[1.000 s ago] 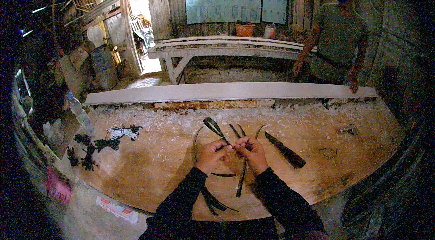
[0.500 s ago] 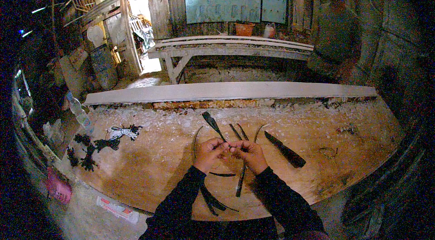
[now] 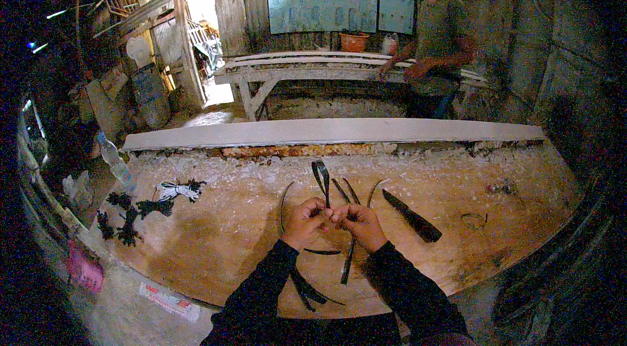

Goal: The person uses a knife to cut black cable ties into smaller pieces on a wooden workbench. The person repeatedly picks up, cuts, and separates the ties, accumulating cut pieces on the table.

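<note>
My left hand [image 3: 303,223] and my right hand [image 3: 363,223] meet over the middle of the wooden tabletop [image 3: 215,235]. Both are closed, pinching a narrow black strip [image 3: 321,175] whose upper end bends into a loop above the fingertips. The material between the fingertips is mostly hidden. Around the hands lie other dark strips: a curved one [image 3: 282,205] to the left, a straight one [image 3: 347,264] by my right wrist and several together [image 3: 305,290] near the front edge. A broad, tapered dark piece [image 3: 411,216] rests to the right.
Black bundles [image 3: 127,222] and a white cord bundle [image 3: 177,190] lie at left, near a clear plastic bottle [image 3: 114,160]. A long pale board [image 3: 333,133] borders the table's far side. Beyond, a person [image 3: 434,39] stands by a long bench [image 3: 313,74].
The black strip between my hands has gone from a flat end pointing up-left to an upright loop. The other person has moved left and leans toward the bench.
</note>
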Demonstrator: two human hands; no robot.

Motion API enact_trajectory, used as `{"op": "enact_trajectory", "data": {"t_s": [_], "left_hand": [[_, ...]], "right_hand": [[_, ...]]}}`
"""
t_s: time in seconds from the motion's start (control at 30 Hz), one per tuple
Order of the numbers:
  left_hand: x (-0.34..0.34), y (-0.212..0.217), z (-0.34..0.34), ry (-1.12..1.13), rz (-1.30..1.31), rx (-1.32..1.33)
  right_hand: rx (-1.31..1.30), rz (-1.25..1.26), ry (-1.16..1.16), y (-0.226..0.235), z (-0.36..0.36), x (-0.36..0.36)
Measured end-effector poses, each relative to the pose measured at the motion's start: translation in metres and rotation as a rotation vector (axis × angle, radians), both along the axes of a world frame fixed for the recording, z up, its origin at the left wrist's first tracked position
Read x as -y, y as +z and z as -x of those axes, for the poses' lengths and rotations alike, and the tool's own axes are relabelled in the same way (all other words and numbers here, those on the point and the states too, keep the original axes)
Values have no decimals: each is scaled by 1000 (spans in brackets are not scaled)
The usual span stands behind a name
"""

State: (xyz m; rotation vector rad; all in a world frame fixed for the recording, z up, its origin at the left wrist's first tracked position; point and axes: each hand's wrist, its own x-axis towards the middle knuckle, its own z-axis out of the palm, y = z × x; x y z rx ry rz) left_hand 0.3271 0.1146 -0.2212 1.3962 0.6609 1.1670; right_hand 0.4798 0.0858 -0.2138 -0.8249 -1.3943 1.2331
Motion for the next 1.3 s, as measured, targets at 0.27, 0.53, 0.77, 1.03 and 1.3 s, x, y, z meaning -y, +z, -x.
{"op": "enact_trajectory", "data": {"t_s": [0.27,0.53,0.77,1.03,1.3], "left_hand": [[2,3,3,-38,3,59],[8,11,1,38,-33,60],[0,10,6,-102,64,133],[7,15,4,-53,-6,38],[4,9,2,-78,68,-69]], "right_hand": [[32,23,68,0,-2,-1],[49,182,170,14,-6,7],[-65,290,158,17,-4,10],[-172,392,71,20,-7,7],[-181,300,-54,20,-2,9]]}}
